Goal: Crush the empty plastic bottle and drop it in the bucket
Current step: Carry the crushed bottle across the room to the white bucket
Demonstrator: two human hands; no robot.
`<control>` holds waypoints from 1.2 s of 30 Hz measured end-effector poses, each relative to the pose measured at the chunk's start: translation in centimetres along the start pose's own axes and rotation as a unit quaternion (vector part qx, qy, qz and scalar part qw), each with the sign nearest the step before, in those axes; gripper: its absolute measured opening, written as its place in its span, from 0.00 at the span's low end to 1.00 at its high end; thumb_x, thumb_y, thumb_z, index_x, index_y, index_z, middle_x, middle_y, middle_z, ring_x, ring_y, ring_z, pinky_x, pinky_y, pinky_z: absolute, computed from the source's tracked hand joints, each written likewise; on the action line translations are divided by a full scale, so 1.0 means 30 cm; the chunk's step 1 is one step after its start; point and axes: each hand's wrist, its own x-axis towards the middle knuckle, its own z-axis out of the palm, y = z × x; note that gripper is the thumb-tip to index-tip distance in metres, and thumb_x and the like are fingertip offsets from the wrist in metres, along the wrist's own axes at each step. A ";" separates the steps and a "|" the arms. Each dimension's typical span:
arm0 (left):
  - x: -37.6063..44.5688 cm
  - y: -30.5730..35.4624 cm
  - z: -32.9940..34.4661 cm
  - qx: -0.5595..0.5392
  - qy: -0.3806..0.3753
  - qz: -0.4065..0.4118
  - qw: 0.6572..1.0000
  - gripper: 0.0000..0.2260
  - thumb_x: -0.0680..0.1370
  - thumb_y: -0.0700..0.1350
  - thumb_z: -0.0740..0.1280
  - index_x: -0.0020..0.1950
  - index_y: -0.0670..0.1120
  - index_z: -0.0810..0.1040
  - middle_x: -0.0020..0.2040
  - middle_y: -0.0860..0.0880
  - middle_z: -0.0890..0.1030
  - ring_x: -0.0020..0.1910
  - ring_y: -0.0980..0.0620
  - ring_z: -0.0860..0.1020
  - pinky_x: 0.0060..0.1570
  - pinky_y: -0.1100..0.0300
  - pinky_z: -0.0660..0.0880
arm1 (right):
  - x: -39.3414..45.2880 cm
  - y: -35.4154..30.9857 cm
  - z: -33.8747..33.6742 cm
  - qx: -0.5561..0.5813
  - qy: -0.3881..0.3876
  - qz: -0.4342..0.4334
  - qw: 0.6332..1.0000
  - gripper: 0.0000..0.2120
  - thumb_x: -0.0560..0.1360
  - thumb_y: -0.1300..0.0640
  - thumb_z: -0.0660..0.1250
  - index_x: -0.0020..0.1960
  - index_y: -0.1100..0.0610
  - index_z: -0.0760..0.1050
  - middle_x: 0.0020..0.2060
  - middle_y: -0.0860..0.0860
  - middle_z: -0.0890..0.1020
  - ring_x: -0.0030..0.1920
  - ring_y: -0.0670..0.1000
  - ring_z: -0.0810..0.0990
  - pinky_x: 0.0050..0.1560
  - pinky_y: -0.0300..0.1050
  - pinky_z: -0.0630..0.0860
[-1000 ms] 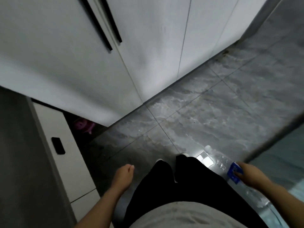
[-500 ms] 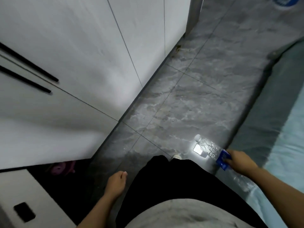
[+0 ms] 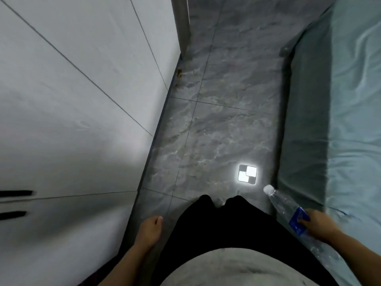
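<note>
A clear plastic bottle (image 3: 281, 205) with a white cap and a blue label hangs at the lower right, its cap pointing up and left over the floor. My right hand (image 3: 318, 223) is wrapped around its middle at the label. The bottle looks uncrushed. My left hand (image 3: 149, 231) hangs at my side near the white cabinet, fingers loosely curled and holding nothing. No bucket is in view.
White cabinet doors (image 3: 82, 100) run along the left. A bed with a pale blue-green sheet (image 3: 340, 120) lines the right. Between them a narrow strip of grey marble-look floor (image 3: 216, 120) leads ahead, with a bright square light reflection (image 3: 247, 174) on it.
The view has swung to the right, from the cabinets to looking down the aisle beside the bed. The bottle stays in my right hand; my left hand still hangs at my side.
</note>
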 end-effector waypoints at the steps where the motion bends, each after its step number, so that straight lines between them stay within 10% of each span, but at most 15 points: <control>1: 0.035 0.027 -0.031 0.008 -0.001 0.018 1.000 0.19 0.80 0.44 0.56 0.28 0.51 0.65 0.34 0.47 0.73 0.39 0.51 0.72 0.38 0.60 0.63 | -0.002 0.010 0.011 0.013 0.000 0.012 1.000 0.06 0.76 0.58 0.64 0.40 0.55 0.72 0.51 0.63 0.82 0.53 0.60 0.80 0.44 0.44 0.70; 9: 0.268 0.361 -0.171 0.087 -0.035 0.077 0.993 0.15 0.80 0.42 0.54 0.37 0.40 0.73 0.47 0.33 0.79 0.48 0.38 0.77 0.47 0.52 0.70 | 0.023 0.081 -0.001 0.092 -0.059 0.093 0.990 0.07 0.76 0.58 0.63 0.39 0.55 0.70 0.46 0.58 0.79 0.56 0.57 0.80 0.43 0.39 0.65; 23: 0.416 0.777 -0.194 0.047 -0.047 0.037 0.997 0.15 0.79 0.40 0.58 0.31 0.44 0.69 0.27 0.49 0.70 0.28 0.55 0.68 0.30 0.63 0.62 | 0.380 0.031 -0.532 0.179 0.047 0.062 0.981 0.12 0.75 0.57 0.66 0.51 0.66 0.76 0.51 0.65 0.82 0.54 0.63 0.79 0.52 0.50 0.73; 36: 0.788 1.230 -0.464 0.061 -0.037 0.075 0.995 0.19 0.80 0.43 0.55 0.28 0.46 0.70 0.28 0.48 0.74 0.30 0.51 0.71 0.32 0.60 0.64 | 0.562 -0.134 -0.863 0.215 0.007 0.102 0.971 0.12 0.75 0.58 0.64 0.34 0.53 0.69 0.41 0.59 0.80 0.49 0.59 0.81 0.45 0.44 0.70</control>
